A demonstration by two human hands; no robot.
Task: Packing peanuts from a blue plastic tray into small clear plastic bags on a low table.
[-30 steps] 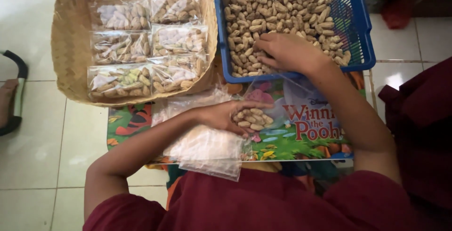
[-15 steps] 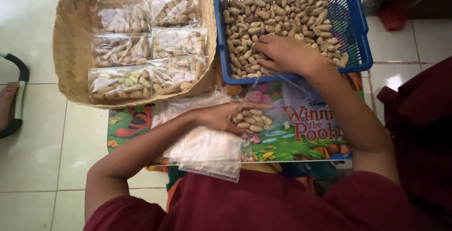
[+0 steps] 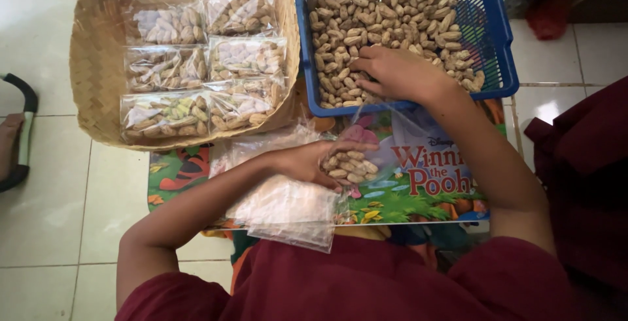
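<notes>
Nearest the person, just below the colourful picture board [image 3: 418, 190] that serves as a work surface, lies a loose pile of empty clear bags [image 3: 288, 213], overlapping the board's near left part. On that pile rests the left hand [image 3: 307, 162], fingers curled around the mouth of a small clear bag of peanuts [image 3: 350, 164]; the bag lies on the board just right of the pile and is only partly filled, a cluster of shells showing at its bottom. The grip looks closed on the plastic, pinching the opening so that it stays spread.

Beyond the board's far edge stands the blue plastic basket [image 3: 498, 66], heaped with loose peanuts [image 3: 386, 26]. The right hand [image 3: 399, 72] lies palm-down in the near part of that heap, fingers bent and gathered over the shells; whether it already holds any cannot be told, since the palm hides them.

Left of the basket, and touching the board's far left corner, sits a woven tray [image 3: 88, 66] holding six sealed packets of peanuts [image 3: 203, 66] in rows.

Judged from this, the step in hand is filling: scooping a handful to add to the open bag. The next move calls for closing the right hand on a handful and carrying it back over the basket's rim to the held-open mouth without spilling.
</notes>
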